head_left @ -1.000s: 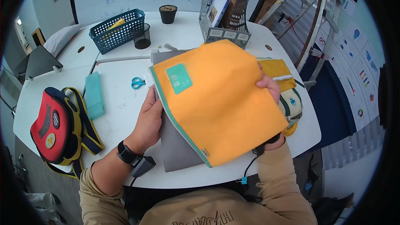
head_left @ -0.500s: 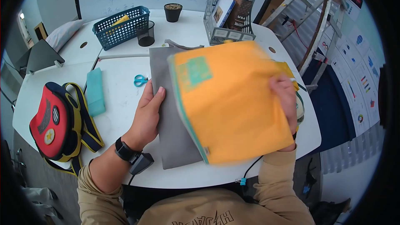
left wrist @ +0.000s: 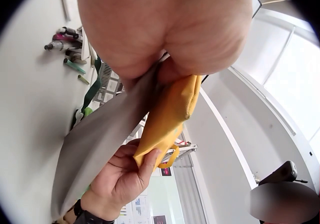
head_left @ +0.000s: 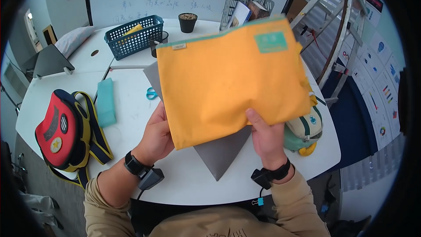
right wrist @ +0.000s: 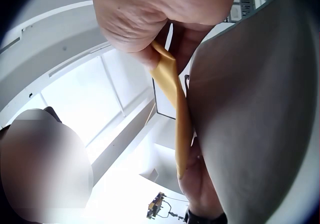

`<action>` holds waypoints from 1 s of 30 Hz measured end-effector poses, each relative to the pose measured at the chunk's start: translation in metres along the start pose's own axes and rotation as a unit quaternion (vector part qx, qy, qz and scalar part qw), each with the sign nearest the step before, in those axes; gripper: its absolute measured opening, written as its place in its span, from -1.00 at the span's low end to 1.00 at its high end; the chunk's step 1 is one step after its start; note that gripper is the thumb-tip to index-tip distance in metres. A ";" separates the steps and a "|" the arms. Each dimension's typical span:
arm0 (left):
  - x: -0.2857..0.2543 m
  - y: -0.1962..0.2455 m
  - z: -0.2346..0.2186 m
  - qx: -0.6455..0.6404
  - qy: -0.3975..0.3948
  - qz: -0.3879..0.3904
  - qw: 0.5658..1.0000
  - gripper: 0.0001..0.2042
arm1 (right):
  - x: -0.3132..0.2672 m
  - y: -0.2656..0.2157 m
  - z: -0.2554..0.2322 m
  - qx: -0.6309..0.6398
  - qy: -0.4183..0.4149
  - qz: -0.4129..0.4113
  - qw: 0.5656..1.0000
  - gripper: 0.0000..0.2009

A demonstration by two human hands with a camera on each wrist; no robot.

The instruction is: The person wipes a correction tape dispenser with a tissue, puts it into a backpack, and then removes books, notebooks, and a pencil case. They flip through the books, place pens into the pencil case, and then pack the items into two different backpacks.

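A flat yellow fabric pouch with a teal edge along its top and a teal label at upper right is raised over the table. My right hand pinches its lower edge, thumb on the front and fingers behind. Behind the pouch slants a grey fabric bag, mostly hidden, one corner pointing down. My left hand grips the grey bag between thumb and fingers, as the left wrist view shows, with the pouch right beside the thumb. In the right wrist view the grey bag hangs close alongside the pouch.
To the left lie a red and navy backpack, a teal folded case and blue scissors. A cream and green bag sits on the right. Farther back stand a blue basket, a potted plant and a file holder.
The yellow pouch has turned so its teal edge moved from the left side to the top. My right hand shifted from its right side to its lower edge. The grey bag tilted.
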State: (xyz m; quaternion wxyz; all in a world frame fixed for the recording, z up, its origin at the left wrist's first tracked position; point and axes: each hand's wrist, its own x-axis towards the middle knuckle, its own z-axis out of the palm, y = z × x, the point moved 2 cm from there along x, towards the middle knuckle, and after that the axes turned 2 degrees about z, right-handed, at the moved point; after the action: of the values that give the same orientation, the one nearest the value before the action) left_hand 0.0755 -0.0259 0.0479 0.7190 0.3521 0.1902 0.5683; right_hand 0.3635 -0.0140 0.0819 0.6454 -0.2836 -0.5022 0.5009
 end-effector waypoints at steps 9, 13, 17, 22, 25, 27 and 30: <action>-0.005 0.003 0.006 0.115 -0.070 0.019 0.991 -0.06 | -0.005 0.007 0.004 -0.093 0.034 -0.017 0.995 -0.58; -0.005 0.002 -0.001 0.162 -0.085 0.045 0.982 -0.10 | -0.010 0.009 0.001 -0.153 -0.006 -0.004 0.988 -0.58; -0.003 -0.011 -0.002 0.192 -0.032 0.073 0.978 -0.28 | -0.015 0.005 -0.001 -0.255 -0.038 0.000 0.966 -0.46; 0.002 0.000 0.007 0.008 0.049 0.034 0.998 -0.52 | -0.013 0.029 -0.029 0.075 -0.087 -0.077 0.990 -0.22; 0.005 0.005 0.004 -0.006 0.090 0.074 0.993 -0.57 | 0.003 0.005 -0.021 0.289 -0.016 -0.015 0.957 -0.24; 0.006 0.011 0.002 -0.010 0.106 0.105 0.989 -0.57 | 0.019 -0.007 -0.032 0.240 0.007 0.010 0.971 -0.30; 0.009 0.021 -0.005 0.014 0.098 0.118 0.988 -0.57 | 0.036 -0.006 -0.055 0.108 0.007 0.038 0.993 -0.43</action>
State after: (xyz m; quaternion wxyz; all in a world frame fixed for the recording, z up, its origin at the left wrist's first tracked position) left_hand 0.0598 -0.0139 0.0607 0.6199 0.3245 0.2252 0.6779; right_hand 0.4169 0.0252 0.0821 0.6560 -0.2345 -0.4296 0.5745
